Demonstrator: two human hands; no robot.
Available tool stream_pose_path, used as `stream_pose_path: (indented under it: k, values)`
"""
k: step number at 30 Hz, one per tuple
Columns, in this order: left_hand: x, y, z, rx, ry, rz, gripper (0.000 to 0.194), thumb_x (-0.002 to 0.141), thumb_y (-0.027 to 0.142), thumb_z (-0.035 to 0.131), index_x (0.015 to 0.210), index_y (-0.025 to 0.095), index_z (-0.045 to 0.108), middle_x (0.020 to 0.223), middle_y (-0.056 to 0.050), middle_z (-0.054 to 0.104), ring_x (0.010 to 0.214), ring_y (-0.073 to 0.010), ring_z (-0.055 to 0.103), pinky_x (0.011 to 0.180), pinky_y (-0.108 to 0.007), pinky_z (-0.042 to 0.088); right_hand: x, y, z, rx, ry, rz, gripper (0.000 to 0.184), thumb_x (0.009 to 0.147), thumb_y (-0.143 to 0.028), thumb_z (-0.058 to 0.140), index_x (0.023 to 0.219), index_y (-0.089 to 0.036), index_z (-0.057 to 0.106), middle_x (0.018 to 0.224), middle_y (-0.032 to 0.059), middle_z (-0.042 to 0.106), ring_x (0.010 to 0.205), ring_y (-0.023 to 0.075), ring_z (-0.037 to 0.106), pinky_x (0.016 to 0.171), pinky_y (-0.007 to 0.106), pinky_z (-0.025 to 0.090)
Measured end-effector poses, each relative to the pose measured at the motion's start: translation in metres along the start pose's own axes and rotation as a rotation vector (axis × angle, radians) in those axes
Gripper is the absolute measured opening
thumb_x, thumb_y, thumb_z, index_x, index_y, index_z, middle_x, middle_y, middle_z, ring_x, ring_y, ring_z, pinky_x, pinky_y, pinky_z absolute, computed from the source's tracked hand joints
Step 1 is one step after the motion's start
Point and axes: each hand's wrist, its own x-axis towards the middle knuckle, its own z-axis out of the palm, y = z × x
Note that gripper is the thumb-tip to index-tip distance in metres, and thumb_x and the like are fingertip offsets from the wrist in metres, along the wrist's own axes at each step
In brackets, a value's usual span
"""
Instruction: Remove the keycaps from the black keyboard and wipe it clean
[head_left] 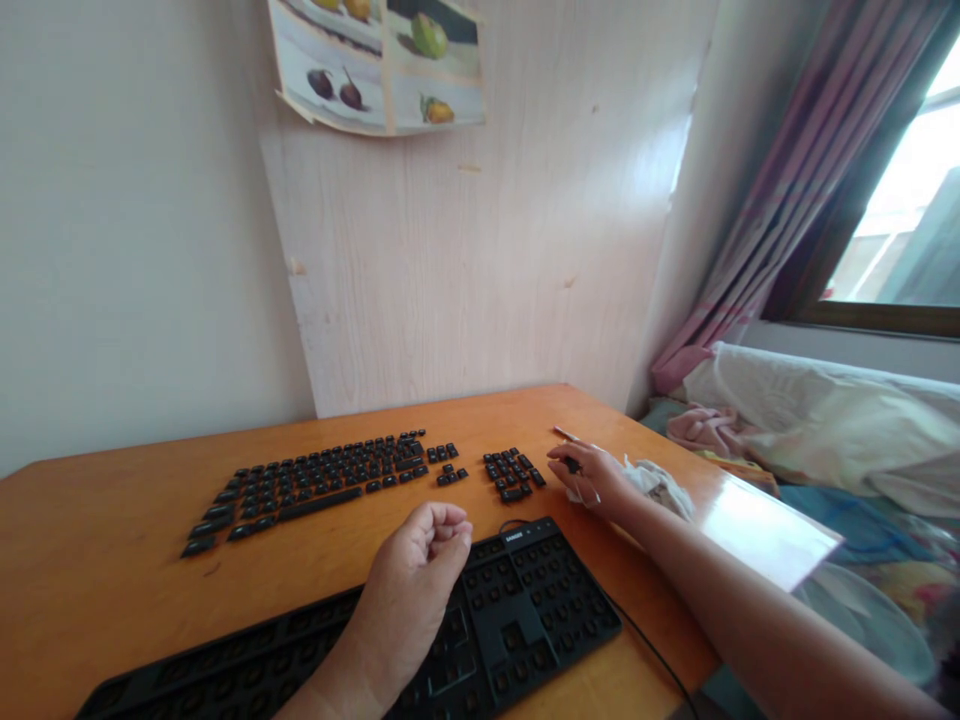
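My left hand is held above a black keyboard base whose keys are off. Its fingers are curled in against the thumb, and whatever may be inside is hidden. Reaching out to the right, my right hand has a small black keycap between its fingers. Some white tissue shows under that hand, and a crumpled whitish cloth lies beside the wrist. Loose black keycaps lie behind the base, laid out in keyboard order, with a number-pad group near my right hand.
A thin pen-like stick lies behind my right hand. The keyboard's cable runs off the front edge. A white sheet is at the table's right edge, above a translucent tub. Bedding and a curtain are farther right.
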Motion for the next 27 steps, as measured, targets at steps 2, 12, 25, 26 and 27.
stream_pose_path:
  k: [2, 12, 25, 26, 27]
  values:
    - [0.001, -0.001, -0.001, 0.017, 0.001, 0.016, 0.028, 0.08, 0.04, 0.066, 0.095, 0.017, 0.063, 0.091, -0.006, 0.068, 0.089, -0.0199, 0.062, 0.083, -0.03, 0.045, -0.003, -0.004, -0.001, -0.04, 0.063, 0.001, 0.024, 0.088, -0.034, 0.051, 0.092, -0.02, 0.07, 0.088, 0.006, 0.067, 0.079, 0.0184, 0.062, 0.074, 0.029, 0.047]
    - [-0.003, 0.002, -0.002, 0.053, 0.044, 0.194, 0.021, 0.085, 0.037, 0.059, 0.092, 0.017, 0.063, 0.086, -0.005, 0.066, 0.083, -0.0178, 0.061, 0.079, -0.029, 0.047, -0.008, 0.012, 0.006, -0.191, 0.268, 0.03, 0.027, 0.087, -0.033, 0.047, 0.096, -0.023, 0.071, 0.088, 0.0067, 0.067, 0.07, 0.0181, 0.061, 0.065, 0.03, 0.046]
    - [-0.013, 0.008, -0.001, 0.376, 0.021, 0.45, 0.019, 0.089, 0.03, 0.05, 0.09, 0.021, 0.066, 0.086, -0.005, 0.068, 0.083, -0.0193, 0.062, 0.079, -0.03, 0.046, -0.036, -0.065, -0.034, -0.184, 0.152, -0.174, 0.037, 0.09, -0.032, 0.047, 0.123, -0.022, 0.059, 0.111, 0.0123, 0.068, 0.091, 0.0266, 0.069, 0.076, 0.037, 0.053]
    - [-0.014, 0.01, 0.0, 0.397, 0.008, 0.456, 0.019, 0.089, 0.031, 0.049, 0.09, 0.021, 0.066, 0.085, -0.005, 0.069, 0.081, -0.0191, 0.062, 0.078, -0.029, 0.046, -0.04, -0.075, -0.034, -0.166, 0.139, -0.195, 0.036, 0.09, -0.031, 0.047, 0.123, -0.022, 0.059, 0.113, 0.012, 0.068, 0.095, 0.027, 0.068, 0.079, 0.037, 0.053]
    - [-0.015, 0.012, 0.002, 0.417, -0.006, 0.463, 0.02, 0.089, 0.031, 0.049, 0.091, 0.022, 0.066, 0.085, -0.004, 0.069, 0.08, -0.0188, 0.062, 0.076, -0.029, 0.046, -0.045, -0.085, -0.033, -0.143, 0.128, -0.216, 0.037, 0.09, -0.03, 0.047, 0.124, -0.023, 0.058, 0.115, 0.0118, 0.068, 0.099, 0.0272, 0.067, 0.082, 0.038, 0.053]
